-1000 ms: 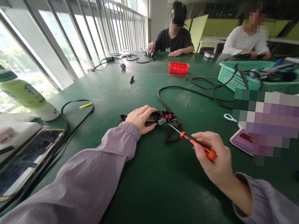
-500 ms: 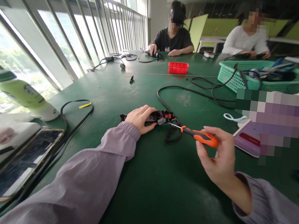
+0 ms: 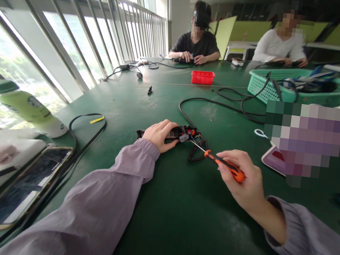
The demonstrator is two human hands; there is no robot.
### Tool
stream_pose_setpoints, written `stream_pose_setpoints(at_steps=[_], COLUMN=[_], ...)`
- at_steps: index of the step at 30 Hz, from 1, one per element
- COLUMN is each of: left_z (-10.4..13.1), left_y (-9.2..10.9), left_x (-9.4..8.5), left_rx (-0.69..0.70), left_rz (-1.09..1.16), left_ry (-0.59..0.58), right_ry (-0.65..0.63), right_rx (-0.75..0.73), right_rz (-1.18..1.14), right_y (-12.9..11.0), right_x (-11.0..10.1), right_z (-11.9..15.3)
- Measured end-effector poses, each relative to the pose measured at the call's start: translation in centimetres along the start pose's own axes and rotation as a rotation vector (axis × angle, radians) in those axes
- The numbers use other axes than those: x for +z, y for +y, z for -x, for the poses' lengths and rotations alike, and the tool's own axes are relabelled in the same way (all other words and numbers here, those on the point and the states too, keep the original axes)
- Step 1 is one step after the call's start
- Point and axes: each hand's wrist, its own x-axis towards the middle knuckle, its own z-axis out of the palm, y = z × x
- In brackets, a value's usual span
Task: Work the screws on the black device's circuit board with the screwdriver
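Observation:
My left hand is wrapped over a black corded device that lies on the table. Its housing looks opened, with thin wires and a small red part showing at the right end. In my right hand is an orange and black screwdriver, held by the handle between thumb and fingers. The metal shaft points left, its tip at the wired end of the device; whether it touches a screw is too small to tell. Beside that end lies a black loop.
A green table carries a red tray, a green basket of tools, and a black cable. Leftward are a phone and a bottle. Two people sit across, one in black, one in white.
My right hand has shifted slightly left and closed further around the screwdriver, whose handle end now slopes lower. My left hand stays put. The hands of the person in black have moved together.

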Motion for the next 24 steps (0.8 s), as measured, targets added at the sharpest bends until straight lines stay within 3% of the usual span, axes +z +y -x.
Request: stream_pose_setpoints(at_steps=[5, 10, 15, 20, 24], left_z=[-0.02, -0.02, 0.02, 0.0, 0.03], left_y=[0.13, 0.11, -0.01, 0.0, -0.04], left_x=[-0.13, -0.07, 0.05, 0.04, 0.1], left_rx=[-0.008, 0.0, 0.011, 0.002, -0.002], left_rz=[0.0, 0.003, -0.001, 0.008, 0.008], left_ry=[-0.004, 0.001, 0.01, 0.001, 0.003], right_ry=[0.161, 0.038, 0.173, 0.034, 0.131], right_rx=[-0.046, 0.001, -0.041, 0.013, -0.028], right_rz=[0.036, 0.018, -0.029, 0.01, 0.006], right_y=[-0.01, -0.04, 0.12, 0.04, -0.03], right_x=[0.03, 0.03, 0.15, -0.01, 0.01], right_z=[-0.03, -0.09, -0.05, 0.01, -0.14])
